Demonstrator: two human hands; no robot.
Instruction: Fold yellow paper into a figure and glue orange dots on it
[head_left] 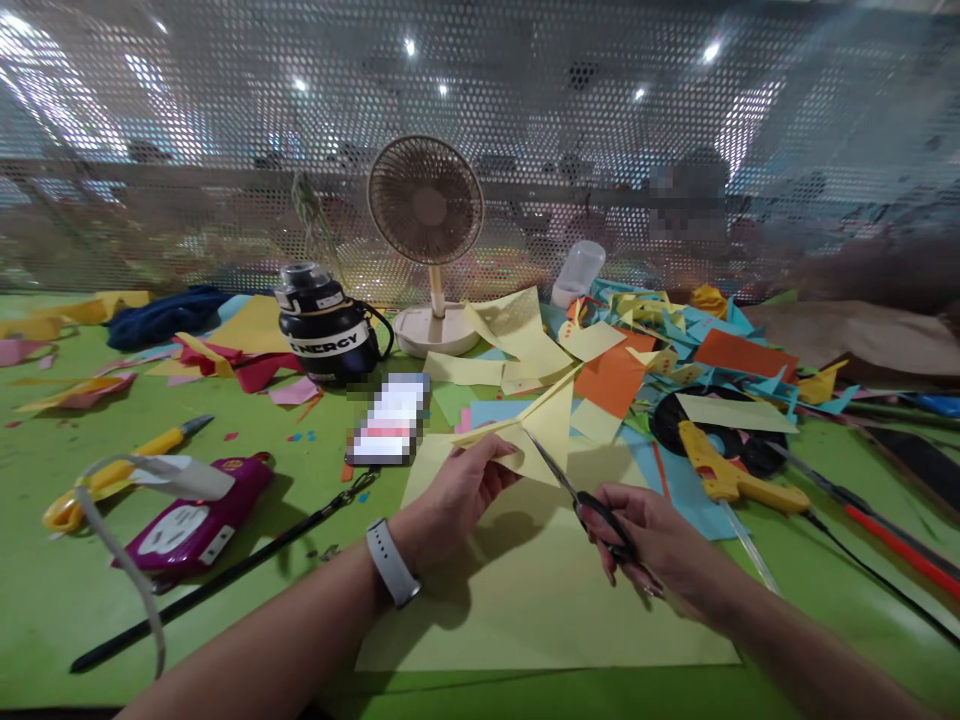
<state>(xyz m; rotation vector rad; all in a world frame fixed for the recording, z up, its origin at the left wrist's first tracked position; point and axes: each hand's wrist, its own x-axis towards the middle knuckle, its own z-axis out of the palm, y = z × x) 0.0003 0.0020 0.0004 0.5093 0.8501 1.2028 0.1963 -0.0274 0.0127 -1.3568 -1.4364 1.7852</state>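
Note:
My left hand (480, 480) pinches a folded piece of pale yellow paper (550, 425) between thumb and fingers. Black-handled scissors (559, 475) are in my right hand (637, 535), fingers through the loops. Their blades point up and left and meet the paper close to my left fingertips. Both hands are above a large pale yellow sheet (547, 610) lying on the green table. Whether the blades are fully closed is hard to make out.
Cut paper scraps (615, 375) pile up at the back right. A yellow glue gun (720, 470) lies right of my hands. Behind stand a fan (427, 205) and a black flask (330, 340). A phone (390, 420), purple power bank (199, 520) and yellow cutter (127, 470) lie left.

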